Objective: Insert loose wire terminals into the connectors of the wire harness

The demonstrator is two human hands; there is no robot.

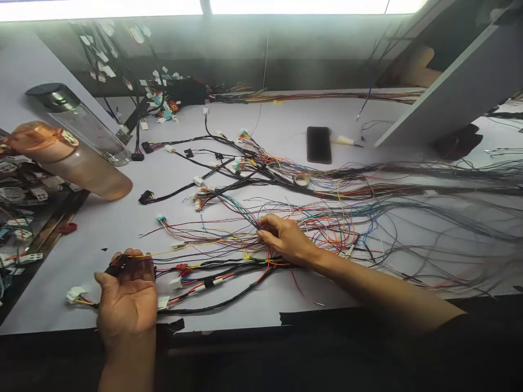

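- The left hand (127, 296) lies palm up near the front edge of the white table (122, 218), fingers curled shut around a small dark connector (118, 265) held at the fingertips.
- A thin yellow wire (183, 249) runs from that connector to the right, its long axis nearly level across the table, toward the right hand (286, 238).
- The left forearm comes up from the bottom edge, almost straight away from the person.
- The right hand rests palm down on the loose coloured wires (327, 223), fingertips pinched together on a few strands at its left end; which strands it grips I cannot tell.
- The right forearm lies across the table from the lower right, angled up and left.
- Between the 2 hands lies a black-taped harness branch (229, 296) with white connectors (175, 283), running roughly left to right.
- Another white connector (75, 294) sits just left of the left hand.
- The main wire bundle (408, 188) stretches away to the right.
- 2 bottles, a clear one (87, 128) and a pinkish one (77, 166), stand at the far left.
- A dark phone (318, 145) lies flat farther back, with a tape roll (302, 179) near it.
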